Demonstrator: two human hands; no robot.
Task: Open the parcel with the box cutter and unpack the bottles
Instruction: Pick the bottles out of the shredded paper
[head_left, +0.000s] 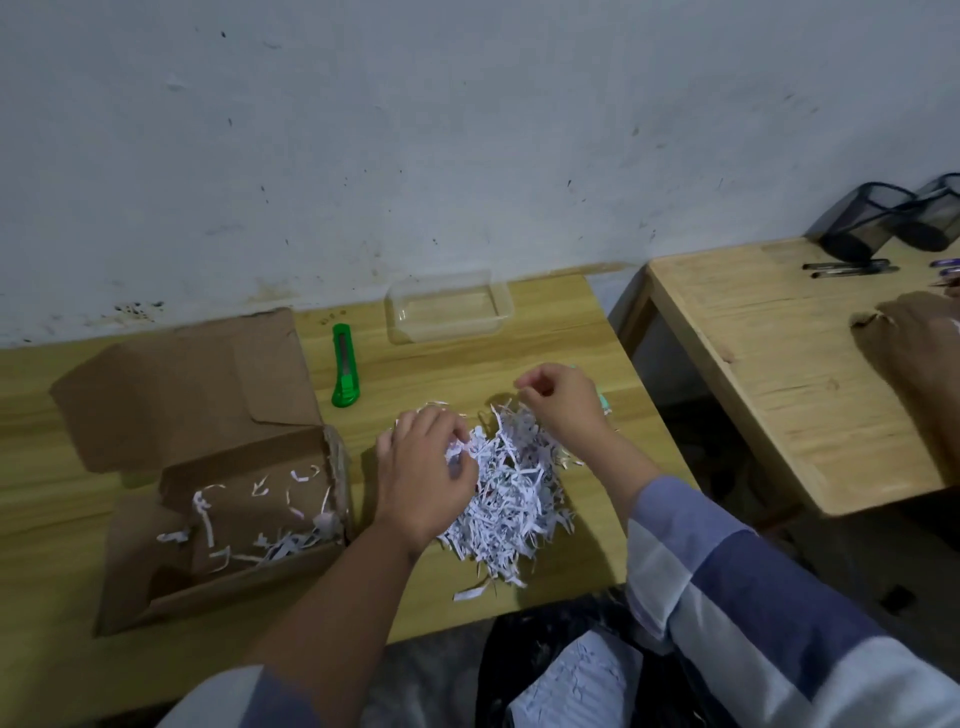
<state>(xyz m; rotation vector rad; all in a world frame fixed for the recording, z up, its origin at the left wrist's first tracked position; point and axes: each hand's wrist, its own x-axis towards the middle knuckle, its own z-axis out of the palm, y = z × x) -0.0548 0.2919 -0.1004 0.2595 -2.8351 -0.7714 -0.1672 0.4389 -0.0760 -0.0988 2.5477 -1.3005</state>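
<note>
Sorting through a heap of shredded paper (511, 483) at centre frame, a person works both hands into the packing filler, apparently hunting for bottles. The left hand (423, 475) lies on the heap's left side, fingers curled down and pressed into the strips; the right hand (563, 400) sits at the heap's upper right, thumb and forefinger pinched together, though what they nip is too small to tell. A pale green shape (603, 401) peeks out just behind that hand and may be one bottle; no other bottle shows. The parcel (228, 499) stands open at lower left, flaps folded back, holding only stray strips, which suggests its filling was tipped onto the table (545, 358) for easier searching. The green cutter (344, 366) lies clear of the hands above the heap, left of centre, seemingly done with. A clear tray (449, 306) waits empty by the wall, likely for the bottles. At right frame, another hand (914, 343) rests on a second table (779, 374), near pens (852, 267) and mesh cups (883, 213).
</note>
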